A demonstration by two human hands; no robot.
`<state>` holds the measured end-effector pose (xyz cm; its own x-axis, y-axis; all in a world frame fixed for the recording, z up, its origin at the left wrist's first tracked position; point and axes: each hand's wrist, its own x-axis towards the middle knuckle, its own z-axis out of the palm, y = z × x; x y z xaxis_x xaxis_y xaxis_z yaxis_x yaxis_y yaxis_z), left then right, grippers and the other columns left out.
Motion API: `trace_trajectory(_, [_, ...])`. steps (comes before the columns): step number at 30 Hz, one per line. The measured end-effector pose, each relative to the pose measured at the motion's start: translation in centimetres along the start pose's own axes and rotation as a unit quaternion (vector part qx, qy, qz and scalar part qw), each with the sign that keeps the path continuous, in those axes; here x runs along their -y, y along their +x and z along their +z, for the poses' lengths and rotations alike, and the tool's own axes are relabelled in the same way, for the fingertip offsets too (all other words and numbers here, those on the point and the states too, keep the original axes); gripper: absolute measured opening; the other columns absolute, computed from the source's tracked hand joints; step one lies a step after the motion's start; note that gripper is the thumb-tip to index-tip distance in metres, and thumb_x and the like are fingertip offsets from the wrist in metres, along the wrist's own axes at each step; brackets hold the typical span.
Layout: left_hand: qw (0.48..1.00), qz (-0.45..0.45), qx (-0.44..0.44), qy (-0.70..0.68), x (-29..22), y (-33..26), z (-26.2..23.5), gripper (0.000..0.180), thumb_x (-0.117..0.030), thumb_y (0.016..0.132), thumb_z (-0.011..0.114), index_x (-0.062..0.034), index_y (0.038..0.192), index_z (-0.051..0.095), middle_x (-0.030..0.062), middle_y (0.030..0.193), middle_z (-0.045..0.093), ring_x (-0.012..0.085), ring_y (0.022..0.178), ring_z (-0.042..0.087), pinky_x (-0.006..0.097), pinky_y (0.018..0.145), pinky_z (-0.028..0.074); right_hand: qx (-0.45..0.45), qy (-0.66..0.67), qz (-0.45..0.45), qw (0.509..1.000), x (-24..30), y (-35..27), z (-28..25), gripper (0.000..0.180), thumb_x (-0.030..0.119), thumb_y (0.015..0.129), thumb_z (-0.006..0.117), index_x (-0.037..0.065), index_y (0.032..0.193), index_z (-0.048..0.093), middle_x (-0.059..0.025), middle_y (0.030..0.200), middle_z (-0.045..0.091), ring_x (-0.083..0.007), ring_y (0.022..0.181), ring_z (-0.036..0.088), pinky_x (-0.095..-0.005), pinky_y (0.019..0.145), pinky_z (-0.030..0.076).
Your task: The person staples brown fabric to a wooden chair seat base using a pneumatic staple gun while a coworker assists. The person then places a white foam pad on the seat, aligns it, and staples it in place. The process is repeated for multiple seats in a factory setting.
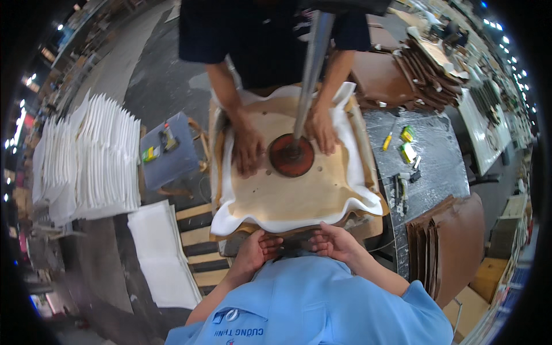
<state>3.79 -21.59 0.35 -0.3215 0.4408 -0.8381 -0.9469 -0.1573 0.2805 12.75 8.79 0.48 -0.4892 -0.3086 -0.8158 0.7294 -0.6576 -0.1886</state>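
A wooden board (253,198) lies in front of me on white padding (276,226), whose wavy edges stick out on all sides. Brown cover material (384,206) shows under the padding. A round red press pad (282,164) on a metal rod (313,75) bears down on the board's middle. At the near edge, my left hand (260,248) and my right hand (334,242) face each other with fingers curled in; what they hold, if anything, is hidden. Across from me, a co-worker's two hands (248,146) rest flat on the board, either side of the pad.
White sheets stand in a tall stack (98,161) at the left, with a flatter white pile (161,253) nearer. Brown covers are piled at the far right (385,77) and near right (454,241). The right table (443,167) carries a yellow-handled screwdriver (387,141) and small green-yellow boxes (408,152).
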Motion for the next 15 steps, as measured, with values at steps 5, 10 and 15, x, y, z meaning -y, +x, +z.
trace_trajectory(5, [0.998, -0.009, 0.004, 0.063, 0.2, 0.8, 0.3, 0.053, -0.045, 0.118, 0.044, -0.0005, 0.125, 0.071, 0.0140, 0.111, 0.081, 0.0248, 0.098, 0.078, 0.035, 0.078, 0.060, 0.003, -0.057, -0.012, 0.998, 1.6, -0.6, 0.7, 0.054, 0.052, 0.116, 0.052, 0.002, 0.130, 0.066, -0.0140, 0.107, 0.077, -0.0268, 0.083, 0.077, -0.0390, 0.074, 0.063])
trace_trajectory(10, [0.991, 0.005, -0.014, 0.137, 0.0, -0.9, 1.3, 0.056, -0.043, 0.120, 0.041, 0.0042, 0.125, 0.071, 0.0150, 0.108, 0.079, 0.0238, 0.099, 0.078, 0.036, 0.089, 0.061, 0.009, -0.363, -0.140, 0.921, 5.5, -3.8, 4.5, 0.037, 0.034, 0.114, 0.063, 0.001, 0.126, 0.074, -0.0071, 0.095, 0.077, -0.0171, 0.085, 0.076, -0.0308, 0.074, 0.059])
trace_trajectory(15, [0.903, 0.213, 0.045, 0.370, -5.7, -3.7, 7.7, 0.048, -0.037, 0.119, 0.053, 0.0043, 0.112, 0.077, 0.0127, 0.102, 0.081, 0.0226, 0.091, 0.080, 0.036, 0.083, 0.063, -0.152, -0.537, -0.467, 0.686, 11.1, 0.8, 6.2, 0.040, 0.029, 0.106, 0.068, 0.004, 0.137, 0.073, -0.0200, 0.114, 0.078, -0.0389, 0.109, 0.075, -0.0474, 0.100, 0.058])
